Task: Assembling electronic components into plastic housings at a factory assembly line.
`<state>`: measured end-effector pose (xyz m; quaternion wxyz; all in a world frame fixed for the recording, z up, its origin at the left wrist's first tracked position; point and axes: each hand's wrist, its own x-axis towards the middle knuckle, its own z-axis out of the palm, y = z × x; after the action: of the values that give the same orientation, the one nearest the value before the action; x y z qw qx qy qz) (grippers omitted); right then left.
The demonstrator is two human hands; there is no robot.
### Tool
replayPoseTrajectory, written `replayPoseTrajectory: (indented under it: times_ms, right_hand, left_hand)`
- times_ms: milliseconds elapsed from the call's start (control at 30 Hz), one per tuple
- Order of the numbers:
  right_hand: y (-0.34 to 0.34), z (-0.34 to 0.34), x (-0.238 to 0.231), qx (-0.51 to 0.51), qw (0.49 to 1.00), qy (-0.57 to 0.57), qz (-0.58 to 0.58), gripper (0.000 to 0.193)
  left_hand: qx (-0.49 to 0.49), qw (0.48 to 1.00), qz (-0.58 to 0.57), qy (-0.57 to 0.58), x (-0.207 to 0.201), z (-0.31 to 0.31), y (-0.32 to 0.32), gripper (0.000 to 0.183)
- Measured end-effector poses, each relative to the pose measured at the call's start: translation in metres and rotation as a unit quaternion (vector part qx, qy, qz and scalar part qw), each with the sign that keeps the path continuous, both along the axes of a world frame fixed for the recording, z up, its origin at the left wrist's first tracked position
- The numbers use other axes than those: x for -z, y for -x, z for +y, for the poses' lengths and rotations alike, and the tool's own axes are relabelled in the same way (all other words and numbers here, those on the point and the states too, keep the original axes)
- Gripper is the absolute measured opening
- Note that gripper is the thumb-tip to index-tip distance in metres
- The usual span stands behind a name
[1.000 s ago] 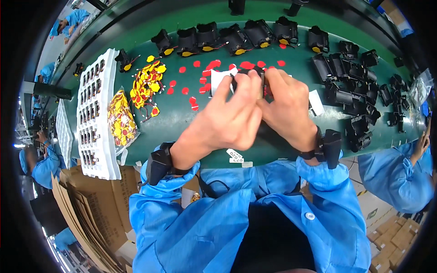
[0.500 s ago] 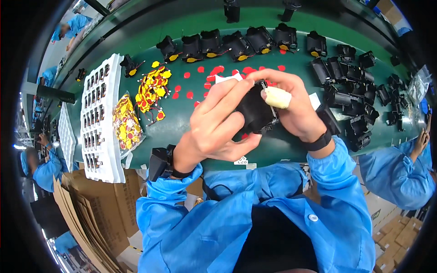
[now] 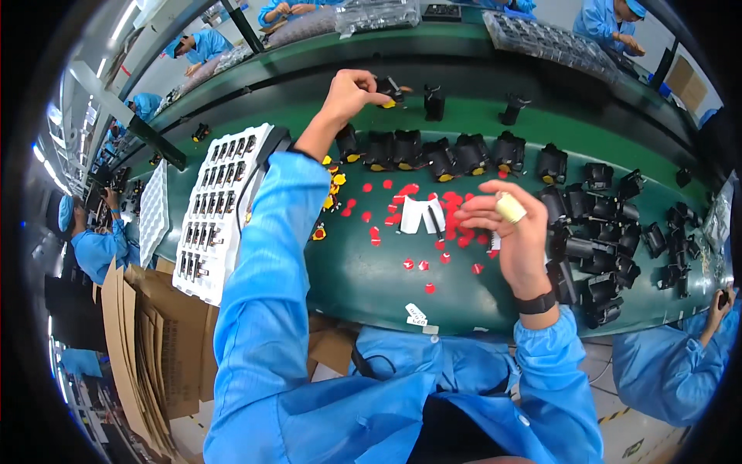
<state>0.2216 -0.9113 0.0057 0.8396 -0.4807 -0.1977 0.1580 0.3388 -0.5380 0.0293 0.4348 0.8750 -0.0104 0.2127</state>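
From my remote station, I observe the left hand (image 3: 349, 96) grasping a black plastic housing with a yellow disc (image 3: 389, 104) beyond the row of black cylindrical housings (image 3: 441, 159), the right hand (image 3: 522, 241) released, fingers extended, near scattered red discs (image 3: 464, 241).

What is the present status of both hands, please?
Left hand: pinching black part, arm extended. Right hand: open, nothing visibly held. Nearby: row of black housings, near left hand.

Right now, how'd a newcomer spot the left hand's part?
Find the green bench, then its far row of black housings. Beyond the row's left half, the left hand holds a black part with a yellow patch; unlike the row, it is hand-held.
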Motion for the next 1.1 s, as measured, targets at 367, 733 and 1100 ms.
replayPoseTrajectory:
  times_ms: [367,733,1100]
  right_hand:
    - [-0.002,-0.005,0.002,0.006,1.0,0.016,0.005,0.014]
    - [-0.008,-0.001,0.009,0.038,0.999,0.005,-0.002,0.01]
    - [-0.014,0.003,0.02,0.089,0.996,-0.017,0.025,0.006]
  left_hand:
    - [-0.101,0.934,-0.074,-0.335,-0.007,-0.007,-0.059,0.013]
    - [-0.034,0.985,0.08,-0.148,0.01,-0.132,-0.101,0.027]
    - [0.082,0.935,0.274,-0.211,-0.015,-0.195,-0.141,0.048]
